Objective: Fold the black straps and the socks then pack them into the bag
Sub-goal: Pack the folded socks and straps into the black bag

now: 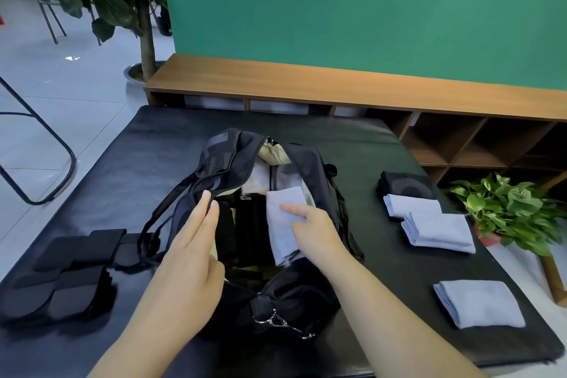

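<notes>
Bag (294, 301): black, unzipped, lies in the middle of the mat (399, 331), its mouth wide open toward the camera; a metal clip (277, 323) hangs at its near end.
Left hand (187, 255): fingers straight and together, tips against the bag's left zipper edge, holding that side back; it grips nothing.
Right hand (316, 232): reaches into the bag's mouth, forefinger stretched out flat on top of a folded sock (283, 224); the other fingers curl under the palm, and whether they pinch the sock I cannot tell.
Sock in bag: pale blue, folded to a long rectangle, lies inside the opening on the right side, over dark folded items that are probably straps.
Straps (70, 279): black, folded into flat pads, stacked loosely on the mat left of the bag, near the left edge.
Near sock (478, 304): folded, pale blue, alone on the mat's right side, well apart from the bag.
Far socks (429, 221): two more folded blue ones, overlapping, farther back on the right.
Black pile (405, 186): dark folded cloth just behind the far socks, touching them.
Plant (509, 212): green, potted, beside the mat's right edge.
Shelf (337, 83): wooden, low, behind the mat, against a green wall.
</notes>
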A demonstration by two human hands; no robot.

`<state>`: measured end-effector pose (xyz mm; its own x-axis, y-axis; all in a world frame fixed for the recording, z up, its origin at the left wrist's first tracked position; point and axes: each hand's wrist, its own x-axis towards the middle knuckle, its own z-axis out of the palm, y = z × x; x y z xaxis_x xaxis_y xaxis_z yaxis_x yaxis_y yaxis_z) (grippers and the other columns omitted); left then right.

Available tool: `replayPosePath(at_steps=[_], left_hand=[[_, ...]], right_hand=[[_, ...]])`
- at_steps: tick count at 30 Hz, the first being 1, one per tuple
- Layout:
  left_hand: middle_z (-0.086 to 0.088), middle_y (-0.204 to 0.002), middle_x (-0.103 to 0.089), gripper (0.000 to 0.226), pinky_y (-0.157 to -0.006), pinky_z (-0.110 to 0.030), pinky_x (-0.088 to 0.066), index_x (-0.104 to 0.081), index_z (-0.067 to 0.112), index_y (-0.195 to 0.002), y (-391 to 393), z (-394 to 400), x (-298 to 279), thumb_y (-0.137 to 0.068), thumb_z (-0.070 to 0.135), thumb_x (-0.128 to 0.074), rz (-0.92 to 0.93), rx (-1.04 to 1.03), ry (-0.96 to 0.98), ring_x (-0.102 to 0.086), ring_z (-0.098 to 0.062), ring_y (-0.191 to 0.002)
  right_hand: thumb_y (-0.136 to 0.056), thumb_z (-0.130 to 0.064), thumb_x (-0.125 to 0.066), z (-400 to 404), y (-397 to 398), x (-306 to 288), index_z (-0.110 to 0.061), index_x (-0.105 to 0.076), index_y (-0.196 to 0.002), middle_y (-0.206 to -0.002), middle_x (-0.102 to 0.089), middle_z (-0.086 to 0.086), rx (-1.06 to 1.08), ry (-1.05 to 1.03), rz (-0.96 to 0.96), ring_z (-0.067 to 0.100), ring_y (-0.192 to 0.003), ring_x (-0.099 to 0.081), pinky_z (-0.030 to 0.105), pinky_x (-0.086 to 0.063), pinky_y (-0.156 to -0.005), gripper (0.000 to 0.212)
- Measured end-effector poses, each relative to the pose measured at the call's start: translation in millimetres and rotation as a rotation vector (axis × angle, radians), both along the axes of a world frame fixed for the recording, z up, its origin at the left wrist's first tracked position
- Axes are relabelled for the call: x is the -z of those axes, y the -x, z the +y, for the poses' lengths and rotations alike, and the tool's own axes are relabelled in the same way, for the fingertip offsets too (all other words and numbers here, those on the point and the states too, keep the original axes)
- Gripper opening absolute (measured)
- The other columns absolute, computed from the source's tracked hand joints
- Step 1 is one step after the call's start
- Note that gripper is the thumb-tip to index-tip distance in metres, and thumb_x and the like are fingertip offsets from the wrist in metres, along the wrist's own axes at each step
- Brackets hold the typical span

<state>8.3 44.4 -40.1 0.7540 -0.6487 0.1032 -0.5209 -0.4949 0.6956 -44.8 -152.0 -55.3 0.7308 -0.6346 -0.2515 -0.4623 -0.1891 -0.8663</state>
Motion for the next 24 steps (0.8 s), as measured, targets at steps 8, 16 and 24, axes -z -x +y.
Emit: replayPosePath(at_steps=[8, 16, 24], left_hand=[[0.028, -0.15, 0.009, 0.075, -0.074, 0.011, -0.018, -0.007, 0.025, -0.15, 2.8, -5.0, 1.0, -0.091, -0.003, -0.043, 0.005, 0.021, 0.017, -0.005, 0.044, -0.096], [0.039, -0.142, 0.014, 0.075, -0.074, 0.007, -0.029, -0.006, 0.028, -0.15, 5.6, -4.3, -5.2, -0.091, -0.002, -0.042, 0.014, 0.0, 0.034, -0.015, 0.042, -0.096], [0.035, -0.144, 0.012, 0.075, -0.072, 0.01, -0.024, -0.006, 0.027, -0.15, 5.6, -5.7, -4.7, -0.091, -0.003, -0.042, 0.01, 0.006, 0.022, -0.008, 0.045, -0.091]], right_hand=[[-0.086, 0.008, -0.029, -23.5, 11.2, -1.1, -0.018, -0.054, -0.13, -0.077, -0.053, 0.001, 0.197, 0.026, 0.013, 0.008, -0.045, -0.033, 0.012, -0.026, -0.035, 0.057], [-0.087, 0.007, -0.028, -19.2, 0.6, 0.6, -0.021, -0.052, -0.133, -0.074, -0.051, 0.001, 0.057, 0.022, 0.075, 0.009, -0.046, -0.03, 0.014, -0.024, -0.037, 0.059], [-0.087, 0.001, -0.028, -24.6, 5.9, 9.9, -0.029, -0.045, -0.134, -0.091, -0.056, 0.0, -0.062, 0.098, 0.169, 0.009, -0.051, -0.038, 0.013, -0.03, -0.041, 0.058]])
